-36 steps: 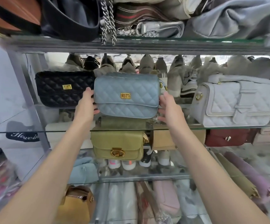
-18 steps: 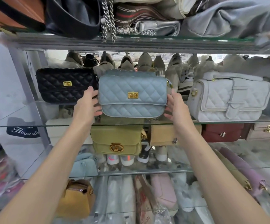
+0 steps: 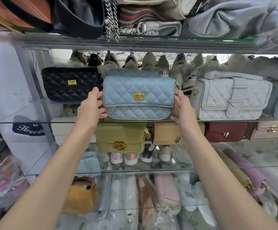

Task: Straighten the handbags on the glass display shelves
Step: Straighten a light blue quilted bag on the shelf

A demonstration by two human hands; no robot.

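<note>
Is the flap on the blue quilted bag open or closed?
Closed: the blue quilted bag's flap lies flat over its front, gold clasp centred on it.

One view only, from the camera on my head, wide-angle. It faces straight into the glass display shelves (image 3: pixel 218 120), tilted slightly down, close in at arm's reach. My forearms enter from the bottom corners. Middle shelf sits near eye level; edges bend and blur.

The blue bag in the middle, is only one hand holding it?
No, the left hand grips one end of the blue bag and the right hand grips the other.
</note>
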